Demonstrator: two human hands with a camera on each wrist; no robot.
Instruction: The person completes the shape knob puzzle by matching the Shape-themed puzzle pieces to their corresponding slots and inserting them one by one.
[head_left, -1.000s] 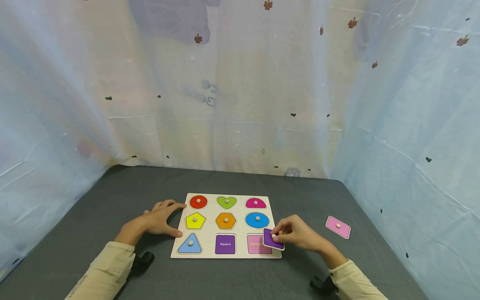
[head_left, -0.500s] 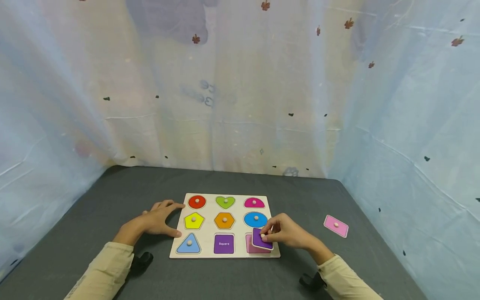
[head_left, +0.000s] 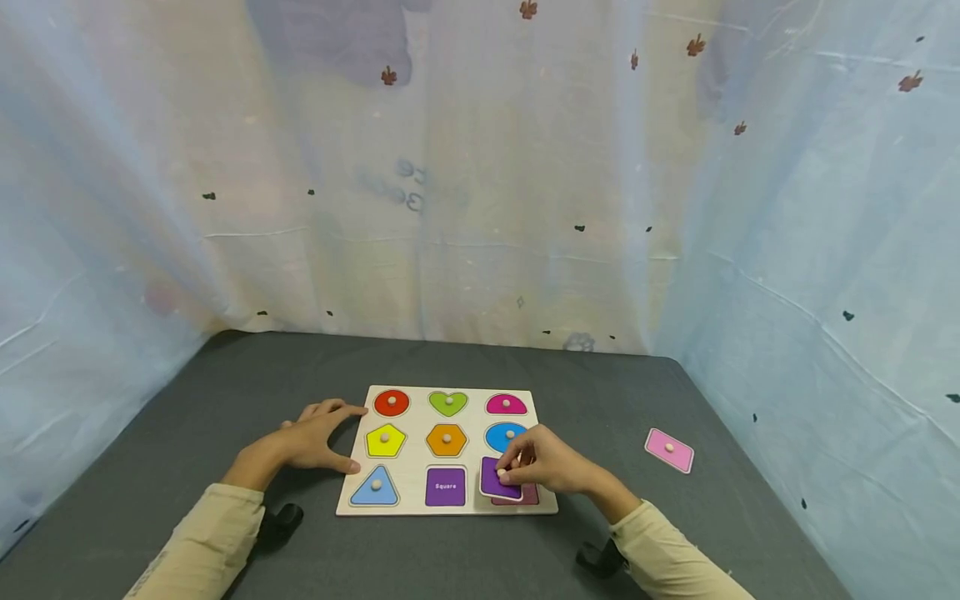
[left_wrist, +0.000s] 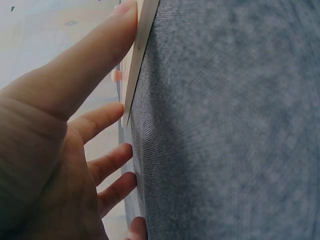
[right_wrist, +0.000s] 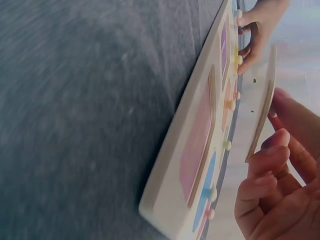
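Note:
My right hand [head_left: 553,463] pinches the small knob of a purple square puzzle piece [head_left: 491,480]. The piece is tilted above the board, partly covering the pink rectangle recess [head_left: 529,495]; in the right wrist view its thin edge [right_wrist: 265,112] is clear of the surface. Left of it lies the purple recess marked "Square" [head_left: 446,487]. With thumb and fingers spread, my left hand [head_left: 311,440] touches the left edge of the cream wooden puzzle board [head_left: 416,421]. The left wrist view shows the thumb and a fingertip against the board's edge [left_wrist: 136,65].
Several knobbed shapes sit in the board, among them a blue triangle [head_left: 377,488], an orange hexagon [head_left: 446,440] and a blue oval [head_left: 500,437]. A pink rectangle piece [head_left: 670,451] lies on the grey table [head_left: 600,400] to the right. Pale curtains [head_left: 480,167] surround the table.
My right hand has carried the purple square piece leftward over the pink recess, towards the purple one. The left hand stays at the board's edge.

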